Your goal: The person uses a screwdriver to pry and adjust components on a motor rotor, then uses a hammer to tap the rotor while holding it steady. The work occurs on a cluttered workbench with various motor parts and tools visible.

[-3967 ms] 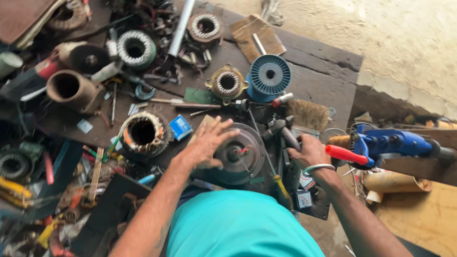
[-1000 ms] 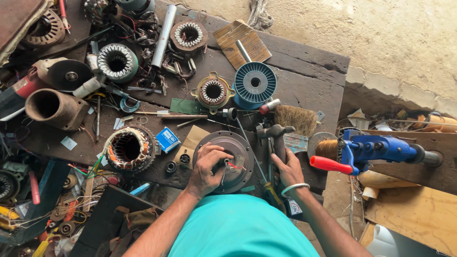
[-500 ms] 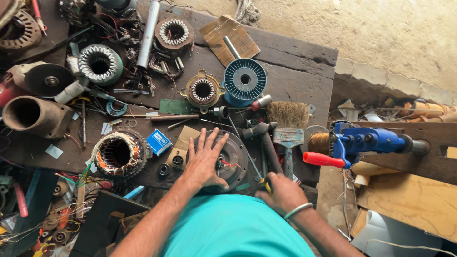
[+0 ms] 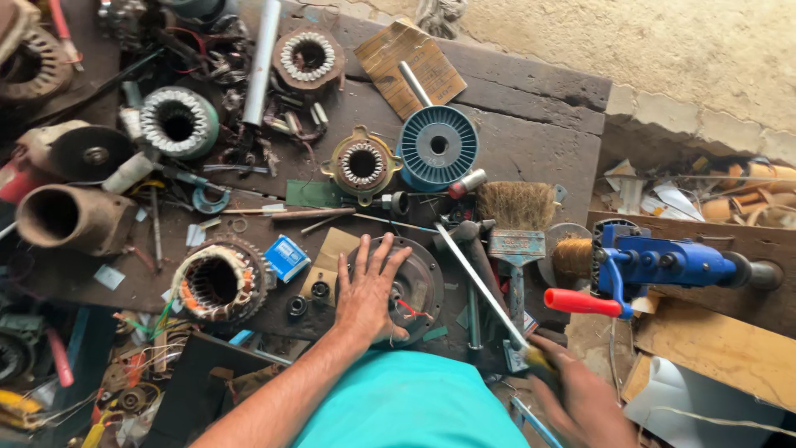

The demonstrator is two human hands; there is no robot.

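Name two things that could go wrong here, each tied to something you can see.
The left hand lies flat on the round motor plate while the right hand grips a long screwdriver angled towards it; a slip might jab the fingers. Loose bearings beside the plate could roll off.

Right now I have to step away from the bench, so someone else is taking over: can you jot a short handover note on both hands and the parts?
Left hand: flat, fingers spread, pressing on the round motor end cover at the bench's near edge.
Right hand: blurred, closed on the handle of a long screwdriver whose shaft slants up toward the paintbrush.
Nearby: wound stator left of the cover, blue wire spool behind it, blue hand winder to the right.
Done: cover pinned down, screwdriver in hand.
Left: its tip has not yet met the cover.
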